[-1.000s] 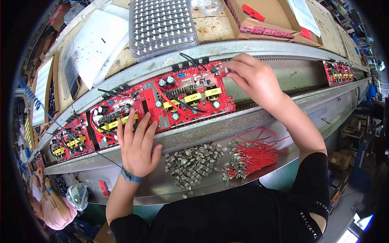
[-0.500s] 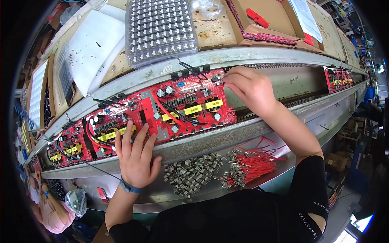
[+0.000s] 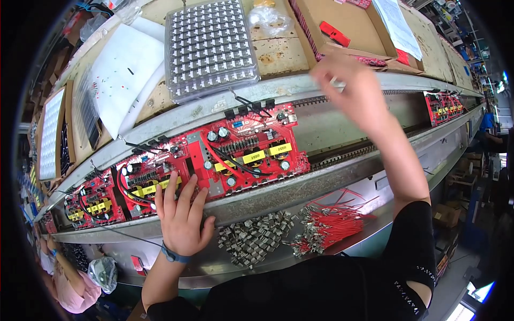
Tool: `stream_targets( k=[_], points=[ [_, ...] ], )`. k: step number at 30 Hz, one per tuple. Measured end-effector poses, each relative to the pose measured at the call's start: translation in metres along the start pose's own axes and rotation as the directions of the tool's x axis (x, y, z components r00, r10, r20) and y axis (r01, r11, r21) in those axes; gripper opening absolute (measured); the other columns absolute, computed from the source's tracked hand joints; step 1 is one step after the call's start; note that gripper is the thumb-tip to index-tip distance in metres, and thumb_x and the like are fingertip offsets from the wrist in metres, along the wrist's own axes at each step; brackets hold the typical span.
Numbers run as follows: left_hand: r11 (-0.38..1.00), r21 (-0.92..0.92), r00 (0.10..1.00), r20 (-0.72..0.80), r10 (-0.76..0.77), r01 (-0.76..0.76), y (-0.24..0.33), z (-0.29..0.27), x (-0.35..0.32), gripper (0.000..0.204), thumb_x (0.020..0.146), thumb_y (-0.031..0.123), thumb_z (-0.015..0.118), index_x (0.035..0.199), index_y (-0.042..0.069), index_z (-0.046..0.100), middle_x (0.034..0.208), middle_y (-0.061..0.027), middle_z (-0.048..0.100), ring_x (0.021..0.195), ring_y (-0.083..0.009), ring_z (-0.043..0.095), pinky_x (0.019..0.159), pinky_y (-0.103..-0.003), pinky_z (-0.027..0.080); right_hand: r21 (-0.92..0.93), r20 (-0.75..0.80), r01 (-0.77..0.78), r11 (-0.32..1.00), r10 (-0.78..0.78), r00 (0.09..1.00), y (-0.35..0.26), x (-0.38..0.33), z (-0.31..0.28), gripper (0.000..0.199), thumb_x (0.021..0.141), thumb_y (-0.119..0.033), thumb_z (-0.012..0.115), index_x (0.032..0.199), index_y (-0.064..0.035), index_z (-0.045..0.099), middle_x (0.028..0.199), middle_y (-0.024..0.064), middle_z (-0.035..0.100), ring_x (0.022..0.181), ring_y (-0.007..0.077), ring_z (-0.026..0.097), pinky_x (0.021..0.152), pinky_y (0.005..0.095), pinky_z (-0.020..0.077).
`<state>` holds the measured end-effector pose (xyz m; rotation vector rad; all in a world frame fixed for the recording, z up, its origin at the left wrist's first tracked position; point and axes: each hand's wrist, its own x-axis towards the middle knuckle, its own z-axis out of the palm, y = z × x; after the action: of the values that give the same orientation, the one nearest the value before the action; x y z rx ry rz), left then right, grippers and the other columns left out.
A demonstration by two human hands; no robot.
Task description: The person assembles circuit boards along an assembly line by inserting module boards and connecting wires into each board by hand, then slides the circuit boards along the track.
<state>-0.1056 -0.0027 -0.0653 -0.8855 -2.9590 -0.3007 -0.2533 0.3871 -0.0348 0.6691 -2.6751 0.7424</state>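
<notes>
My left hand [image 3: 183, 227], a blue band round its wrist, lies with fingers spread at the rail's near edge. Its fingertips reach over the lower edge of the red circuit boards. The larger red circuit board [image 3: 251, 127] in the middle carries yellow-wrapped transformers [image 3: 254, 156], capacitors and red and black wires. My right hand [image 3: 353, 88] is raised above the far rail, beyond the board's right end and near the cardboard box. Motion smears its fingers, and whether anything is in them cannot be made out. A small pale part [image 3: 292, 117] sits at the board's upper right corner.
A clear tray of small parts [image 3: 211, 48] stands at the back. The cardboard box [image 3: 364, 27] holds red pieces. Metal parts [image 3: 254, 238] and red wires [image 3: 340, 222] are heaped nearest me. Another board [image 3: 444, 108] sits further right. A co-worker [image 3: 75, 283] is at far left.
My right hand has left the board's upper right corner and risen away toward the cardboard box. My left hand has stayed on the boards' lower edge.
</notes>
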Motion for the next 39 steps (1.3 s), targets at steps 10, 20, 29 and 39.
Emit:
stream_targets(
  k=[10, 20, 29, 39],
  points=[
    [0.999, -0.03, 1.0, -0.005, -0.01, 0.01, 0.002, -0.001, 0.001, 0.058, 0.074, 0.026, 0.073, 0.128, 0.006, 0.067, 0.147, -0.0159, 0.056, 0.148, -0.0457, 0.036, 0.121, -0.064, 0.019, -0.429, -0.119, -0.432, 0.794, 0.424, 0.898, 0.105, 0.054, -0.028, 0.039, 0.088, -0.03, 0.08, 0.117, -0.0051, 0.072, 0.114, 0.0157, 0.073, 0.103, 0.0302, 0.07, 0.092, 0.04, 0.0545],
    [0.999, -0.036, 1.0, 0.004, -0.015, 0.015, 0.001, -0.002, 0.001, 0.06, 0.073, 0.026, 0.074, 0.129, 0.006, 0.067, 0.147, -0.016, 0.056, 0.147, -0.045, 0.037, 0.12, -0.065, 0.02, -0.29, -0.245, -0.382, 0.877, 0.318, 0.916, 0.045, 0.047, -0.036, 0.022, 0.092, -0.019, 0.077, 0.102, -0.0002, 0.07, 0.095, 0.0092, 0.072, 0.081, 0.0186, 0.067, 0.077, 0.0308, 0.0524],
    [0.999, -0.052, 1.0, -0.011, -0.011, 0.01, 0.002, -0.001, 0.002, 0.057, 0.074, 0.023, 0.07, 0.126, 0.003, 0.066, 0.146, -0.017, 0.057, 0.147, -0.0472, 0.037, 0.121, -0.064, 0.019, 0.622, 0.408, -0.28, 0.731, 0.003, 0.913, -0.047, 0.008, 0.027, 0.007, 0.099, -0.007, 0.067, 0.104, -0.0019, 0.065, 0.094, -0.0016, 0.062, 0.089, 0.0075, 0.057, 0.08, 0.0246, 0.0478],
    [0.999, -0.05, 1.0, -0.008, -0.011, 0.011, 0.002, -0.002, 0.002, 0.056, 0.074, 0.023, 0.069, 0.126, 0.003, 0.066, 0.147, -0.0167, 0.057, 0.147, -0.0471, 0.037, 0.121, -0.063, 0.019, 0.675, 0.364, -0.385, 0.629, 0.171, 0.916, -0.039, 0.002, 0.049, 0.01, 0.102, -0.007, 0.065, 0.109, -0.0009, 0.064, 0.092, -0.0028, 0.064, 0.08, 0.0025, 0.056, 0.069, 0.0212, 0.0472]
  ],
)
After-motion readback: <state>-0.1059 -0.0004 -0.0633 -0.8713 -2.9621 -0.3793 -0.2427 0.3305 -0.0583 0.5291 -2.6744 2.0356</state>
